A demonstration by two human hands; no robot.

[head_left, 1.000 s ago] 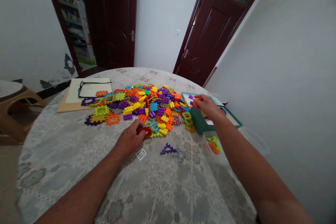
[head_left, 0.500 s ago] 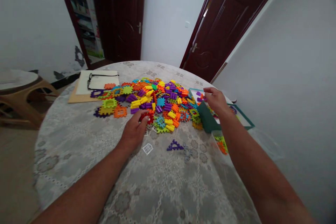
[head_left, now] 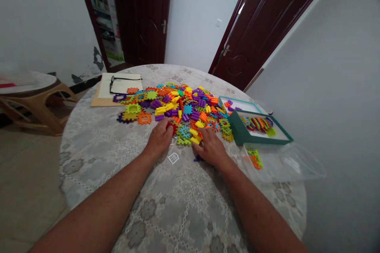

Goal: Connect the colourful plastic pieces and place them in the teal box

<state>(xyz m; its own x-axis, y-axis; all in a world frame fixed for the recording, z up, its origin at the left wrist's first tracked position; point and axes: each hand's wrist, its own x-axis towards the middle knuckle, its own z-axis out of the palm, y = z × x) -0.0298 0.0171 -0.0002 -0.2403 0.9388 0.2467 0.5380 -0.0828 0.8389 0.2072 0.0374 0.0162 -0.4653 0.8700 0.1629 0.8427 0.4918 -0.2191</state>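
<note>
My left hand is closed on a red toothed plastic piece at the near edge of a heap of colourful building pieces. To its right, my right hand has thumb and fingers around yellow peg-shaped pieces at the front of the heap. How firmly it grips them is partly hidden. A purple triangular piece shows partly under the right hand. A white window-shaped piece lies on the tablecloth between my forearms.
On the right stand a green-edged box with a row of toothed pieces, an open white tray with a few purple and orange pieces, and a clear plastic container. Black-framed glasses rest on paper at the back left.
My right hand has come from above the box and tray on the right to the yellow pieces at the heap's front. My left hand still holds the red piece. The view has shifted slightly.
</note>
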